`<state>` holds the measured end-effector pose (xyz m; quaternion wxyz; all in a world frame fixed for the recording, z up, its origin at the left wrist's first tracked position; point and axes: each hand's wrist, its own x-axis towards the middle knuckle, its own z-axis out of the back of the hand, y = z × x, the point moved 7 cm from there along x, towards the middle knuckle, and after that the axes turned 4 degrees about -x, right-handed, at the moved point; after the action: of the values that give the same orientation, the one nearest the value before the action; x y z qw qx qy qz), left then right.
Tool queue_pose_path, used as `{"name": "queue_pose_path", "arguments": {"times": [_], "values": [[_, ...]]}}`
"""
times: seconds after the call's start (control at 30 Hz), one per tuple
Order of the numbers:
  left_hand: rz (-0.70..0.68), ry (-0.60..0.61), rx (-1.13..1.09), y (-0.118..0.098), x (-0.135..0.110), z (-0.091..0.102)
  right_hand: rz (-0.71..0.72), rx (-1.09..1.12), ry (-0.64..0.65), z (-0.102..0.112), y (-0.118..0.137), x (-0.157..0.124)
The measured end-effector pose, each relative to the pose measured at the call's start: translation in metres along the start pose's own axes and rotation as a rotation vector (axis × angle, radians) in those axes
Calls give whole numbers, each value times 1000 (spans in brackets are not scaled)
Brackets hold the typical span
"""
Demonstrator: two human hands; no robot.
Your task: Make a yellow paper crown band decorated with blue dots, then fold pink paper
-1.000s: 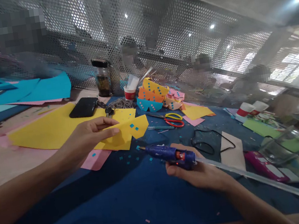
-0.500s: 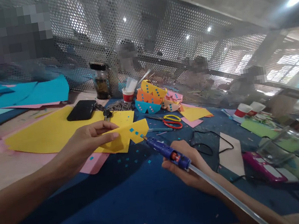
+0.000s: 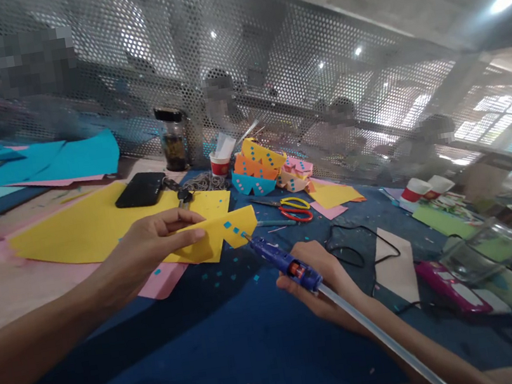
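"Yellow card piece (image 3: 211, 227), held up left of the scissors (image 3: 281, 203) and a little nearer to us: how does it handle?"

"Light and bendy, I'd say, quick to crease and weakest at its notch. Best pinched flat, back from the nozzle, which is likely hot"

"Is that how it's gripped?"

"Yes, the left hand (image 3: 147, 237), further left of the scissors, pinches it between thumb and fingers. The right hand (image 3: 323, 272), on the near side of the scissors, has its fingers wrapped round the glue gun (image 3: 276, 259), with a clear glue stick (image 3: 377, 331) trailing behind"

"What differs from a second ago?"

"Then the nozzle pointed at the mat, below the card and apart from it, with two blue squares (image 3: 227, 225) showing on the card. Now the tip is up at the card's edge, and a third square shows beside it. Whether they touch, I can't tell"
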<state>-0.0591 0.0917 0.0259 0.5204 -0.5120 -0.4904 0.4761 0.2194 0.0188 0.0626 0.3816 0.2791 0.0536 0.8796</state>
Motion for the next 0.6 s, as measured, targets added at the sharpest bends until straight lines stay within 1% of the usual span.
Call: {"name": "queue_pose_path", "arguments": {"times": [0.23, 0.43, 0.6], "values": [[23, -14, -7, 2, 1, 1, 11, -10, -3, 0, 0, 1], [34, 28, -24, 1, -1, -3, 21, -21, -16, -1, -1, 1], [30, 30, -17, 1, 0, -2, 31, -17, -9, -1, 0, 1]]}}
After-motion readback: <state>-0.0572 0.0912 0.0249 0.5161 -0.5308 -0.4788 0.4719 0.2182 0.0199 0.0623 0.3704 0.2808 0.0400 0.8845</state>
